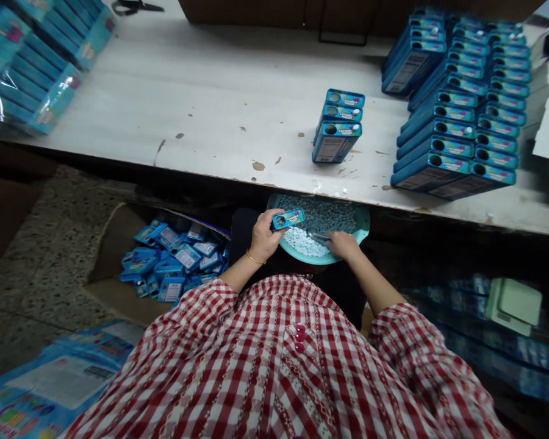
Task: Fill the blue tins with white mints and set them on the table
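Observation:
A small blue candy box (289, 218) with a dark round opening in its top is gripped by my left hand (264, 235), above the rim of a turquoise bowl (365, 227). Small white candies (304, 242) fill the bowl, brightly lit at the near side and shaded toward the table. My right hand (344, 244) is closed around the handle of a metal scoop (319, 236), whose front end lies among the candies. The bowl sits at my lap, partly beneath the table edge.
On the white table (210, 110) stand three blue boxes (337, 137) and several rows of boxes (457, 116) at right. Plastic-wrapped packs (41, 67) lie at left, near scissors (135, 7). A carton (112, 244) of loose blue boxes (174, 259) is beside me on the floor.

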Tool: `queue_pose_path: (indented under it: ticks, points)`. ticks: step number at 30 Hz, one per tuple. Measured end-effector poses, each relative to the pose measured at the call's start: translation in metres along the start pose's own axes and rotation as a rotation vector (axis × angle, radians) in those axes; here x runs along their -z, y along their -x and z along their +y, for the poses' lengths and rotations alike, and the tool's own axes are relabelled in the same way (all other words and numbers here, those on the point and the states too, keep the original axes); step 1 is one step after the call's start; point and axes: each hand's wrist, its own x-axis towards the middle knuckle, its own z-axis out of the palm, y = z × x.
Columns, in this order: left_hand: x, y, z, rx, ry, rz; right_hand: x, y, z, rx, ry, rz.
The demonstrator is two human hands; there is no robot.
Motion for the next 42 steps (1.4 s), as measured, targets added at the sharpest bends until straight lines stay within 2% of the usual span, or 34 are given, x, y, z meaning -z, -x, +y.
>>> queue_pose_path:
  ticks: [3,6,9,11,13,15,20,22,24,27,29,31,33,36,38,40,42]
  points:
    - [0.007,-0.015,0.02,-0.038,0.063,0.005,-0.006,-0.007,0.0,0.066,-0.157,0.012]
    - [0.01,-0.031,0.03,-0.048,0.093,-0.008,-0.002,-0.001,0.015,0.171,-0.511,0.014]
    - [0.008,-0.036,0.024,-0.005,0.081,0.027,0.012,0.02,0.031,0.233,-0.802,0.006]
    - [0.003,-0.031,0.016,0.021,0.033,0.015,0.028,0.039,0.035,0.298,-0.858,0.037]
    - [-0.003,-0.025,0.01,0.037,-0.03,-0.021,0.047,0.06,0.031,0.372,-0.798,0.114]
    - [-0.012,-0.019,0.008,0.031,-0.081,-0.071,0.069,0.08,0.018,0.403,-0.608,0.191]
    - [-0.027,-0.012,0.015,-0.035,-0.127,-0.162,0.108,0.114,-0.028,0.225,0.051,0.257]
    - [-0.026,-0.012,0.02,-0.06,-0.125,-0.174,0.116,0.123,-0.035,0.183,0.153,0.275]
    - [-0.019,-0.014,0.029,-0.074,-0.114,-0.171,0.119,0.131,-0.029,0.174,0.137,0.324]
    - [-0.005,-0.026,0.048,-0.092,-0.06,-0.142,0.113,0.141,0.0,0.214,-0.065,0.484]
    - [0.0,-0.045,0.061,-0.136,-0.003,-0.117,0.1,0.143,0.025,0.255,-0.258,0.608]
    - [-0.003,-0.072,0.069,-0.214,0.034,-0.086,0.084,0.142,0.044,0.262,-0.429,0.681]
    - [-0.014,-0.103,0.071,-0.285,0.035,-0.072,0.065,0.138,0.055,0.246,-0.55,0.682]
    - [-0.04,-0.141,0.06,-0.294,-0.001,-0.093,0.043,0.132,0.058,0.225,-0.661,0.633]
    - [-0.051,-0.151,0.049,-0.222,-0.04,-0.05,0.033,0.129,0.055,0.221,-0.707,0.613]
    - [-0.048,-0.145,0.032,-0.145,-0.06,0.029,0.025,0.127,0.052,0.216,-0.742,0.591]
    - [-0.028,-0.129,0.007,-0.086,-0.072,0.126,0.017,0.125,0.052,0.188,-0.769,0.564]
